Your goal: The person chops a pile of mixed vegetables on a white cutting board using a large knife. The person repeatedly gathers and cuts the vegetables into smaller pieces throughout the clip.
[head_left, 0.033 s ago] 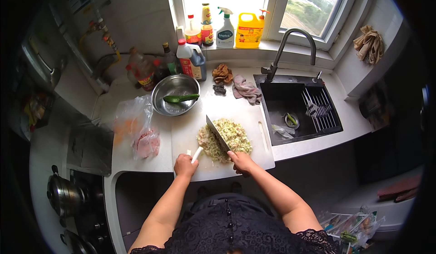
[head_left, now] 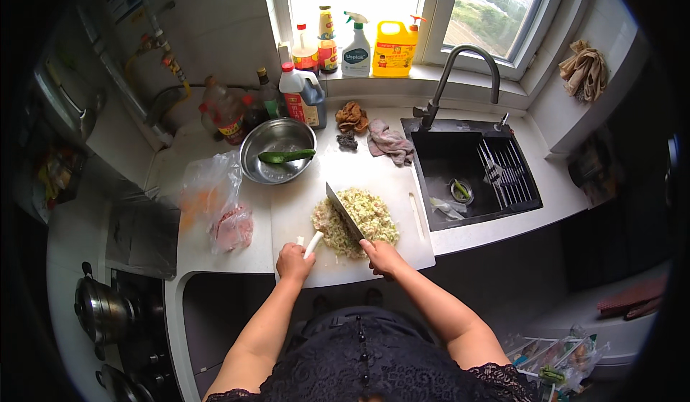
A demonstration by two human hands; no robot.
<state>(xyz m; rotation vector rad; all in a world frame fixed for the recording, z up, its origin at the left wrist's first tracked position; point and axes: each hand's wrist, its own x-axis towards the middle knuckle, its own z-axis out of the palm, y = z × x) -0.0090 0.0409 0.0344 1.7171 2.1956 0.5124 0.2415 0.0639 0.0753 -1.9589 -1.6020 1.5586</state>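
Note:
A mound of finely chopped pale green and pinkish filling (head_left: 374, 215) lies on the white cutting board (head_left: 287, 218). My right hand (head_left: 384, 258) is closed round the handle of a kitchen knife (head_left: 343, 210), whose dark blade slants across the left part of the mound. At the board's near left, my left hand (head_left: 293, 262) grips a short white stalk (head_left: 313, 244) that points up toward the mound. Behind the board stands a steel bowl (head_left: 251, 161) with a green cucumber-like piece (head_left: 287, 156) in it.
Left of the board lie plastic bags, one with pinkish meat (head_left: 233, 228). Bottles (head_left: 302, 93) crowd the back corner. A pinkish rag (head_left: 390, 143) lies beside the black sink (head_left: 532, 204), under a curved faucet (head_left: 496, 78). A steel pot (head_left: 100, 308) sits at far left.

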